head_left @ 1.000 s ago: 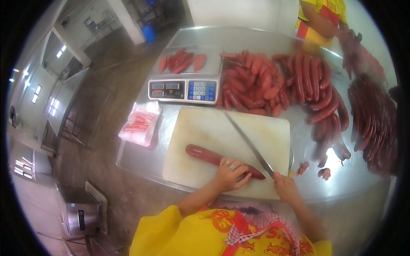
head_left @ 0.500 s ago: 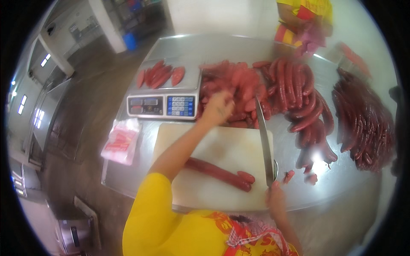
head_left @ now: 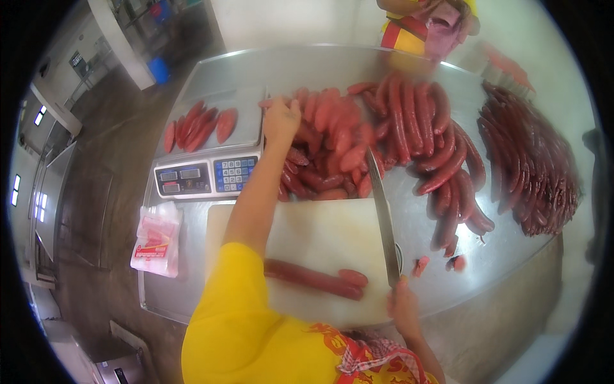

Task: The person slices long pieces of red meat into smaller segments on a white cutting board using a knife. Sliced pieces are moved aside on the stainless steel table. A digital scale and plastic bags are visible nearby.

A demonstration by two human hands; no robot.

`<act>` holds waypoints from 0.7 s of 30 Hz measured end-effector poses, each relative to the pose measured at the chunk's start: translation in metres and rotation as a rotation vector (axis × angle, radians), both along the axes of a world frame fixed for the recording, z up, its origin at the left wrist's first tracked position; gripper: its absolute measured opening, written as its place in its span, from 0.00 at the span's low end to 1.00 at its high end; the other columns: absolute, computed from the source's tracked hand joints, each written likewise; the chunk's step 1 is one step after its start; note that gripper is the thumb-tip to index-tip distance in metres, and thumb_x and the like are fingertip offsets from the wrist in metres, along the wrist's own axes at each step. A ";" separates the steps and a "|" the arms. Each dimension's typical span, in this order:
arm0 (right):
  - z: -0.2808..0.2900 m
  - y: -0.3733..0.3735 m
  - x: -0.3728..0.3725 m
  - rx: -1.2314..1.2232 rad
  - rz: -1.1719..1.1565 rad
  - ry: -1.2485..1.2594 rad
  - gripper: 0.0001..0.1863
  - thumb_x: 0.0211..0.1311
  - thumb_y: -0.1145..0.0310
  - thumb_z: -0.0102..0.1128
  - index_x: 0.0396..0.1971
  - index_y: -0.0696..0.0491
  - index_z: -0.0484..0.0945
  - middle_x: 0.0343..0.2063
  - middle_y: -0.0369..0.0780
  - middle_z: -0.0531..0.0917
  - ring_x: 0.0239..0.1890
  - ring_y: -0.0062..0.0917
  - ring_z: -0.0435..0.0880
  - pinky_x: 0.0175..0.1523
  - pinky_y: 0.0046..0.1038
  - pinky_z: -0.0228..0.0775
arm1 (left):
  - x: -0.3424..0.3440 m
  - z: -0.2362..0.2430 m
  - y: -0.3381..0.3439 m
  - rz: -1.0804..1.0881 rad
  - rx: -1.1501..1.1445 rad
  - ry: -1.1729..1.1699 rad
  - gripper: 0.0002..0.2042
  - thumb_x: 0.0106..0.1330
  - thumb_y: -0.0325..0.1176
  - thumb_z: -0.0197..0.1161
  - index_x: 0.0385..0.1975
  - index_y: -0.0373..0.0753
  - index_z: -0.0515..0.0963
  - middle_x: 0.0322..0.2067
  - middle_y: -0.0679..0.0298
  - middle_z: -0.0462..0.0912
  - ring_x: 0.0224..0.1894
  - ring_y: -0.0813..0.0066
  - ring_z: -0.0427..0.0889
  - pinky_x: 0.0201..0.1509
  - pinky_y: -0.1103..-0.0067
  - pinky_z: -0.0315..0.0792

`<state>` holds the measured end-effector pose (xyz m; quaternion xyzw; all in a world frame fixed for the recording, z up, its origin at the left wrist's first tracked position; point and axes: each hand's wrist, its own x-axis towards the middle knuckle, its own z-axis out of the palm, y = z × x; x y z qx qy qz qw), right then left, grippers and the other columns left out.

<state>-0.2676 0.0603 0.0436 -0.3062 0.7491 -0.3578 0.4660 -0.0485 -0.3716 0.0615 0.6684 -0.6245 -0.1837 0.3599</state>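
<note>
My right hand (head_left: 403, 304) grips the handle of a long knife (head_left: 385, 227), whose blade points away along the cutting board's right side. At the pile's far left edge, my left hand (head_left: 281, 120) has its fingers curled at a cut sausage piece (head_left: 264, 103), whose red end shows beside them. Beneath it spreads the pile of cut red sausage pieces (head_left: 326, 105). On the white cutting board (head_left: 320, 224) lies a long sausage (head_left: 310, 280), partly hidden by my left arm, with a short piece (head_left: 353, 277) against its right end.
Left of the pile stands a scale (head_left: 208, 177) with several sausage pieces (head_left: 198, 125) on its tray. Plastic bags (head_left: 157, 240) lie in front of it. Linked sausages (head_left: 416, 121) and a dark sausage heap (head_left: 534, 160) cover the right. A person (head_left: 425, 32) stands beyond the table.
My left hand has moved farther away and left, from over the middle of the pile to its far left edge. The view has shifted; my right hand keeps the knife.
</note>
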 end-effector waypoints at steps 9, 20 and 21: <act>0.004 -0.002 0.000 0.004 0.005 -0.007 0.33 0.72 0.41 0.38 0.24 0.58 0.73 0.13 0.34 0.71 0.14 0.17 0.70 0.20 0.21 0.62 | 0.063 0.022 -0.032 -0.481 -0.096 -0.735 0.19 0.54 0.27 0.58 0.48 0.46 0.78 0.51 0.55 0.79 0.55 0.53 0.76 0.56 0.57 0.68; 0.002 -0.003 0.002 0.019 0.026 0.057 0.33 0.73 0.42 0.37 0.24 0.58 0.72 0.13 0.34 0.71 0.13 0.17 0.70 0.19 0.20 0.61 | 0.059 -0.020 -0.047 -0.235 -0.424 -0.586 0.10 0.58 0.31 0.56 0.37 0.41 0.79 0.35 0.51 0.83 0.42 0.49 0.81 0.47 0.57 0.71; 0.000 -0.003 0.001 0.015 0.036 0.054 0.33 0.73 0.42 0.37 0.24 0.58 0.72 0.13 0.35 0.71 0.13 0.17 0.69 0.19 0.20 0.60 | 0.055 -0.018 -0.042 -0.190 -0.485 -0.574 0.09 0.59 0.31 0.55 0.36 0.40 0.79 0.35 0.51 0.83 0.41 0.49 0.81 0.47 0.57 0.71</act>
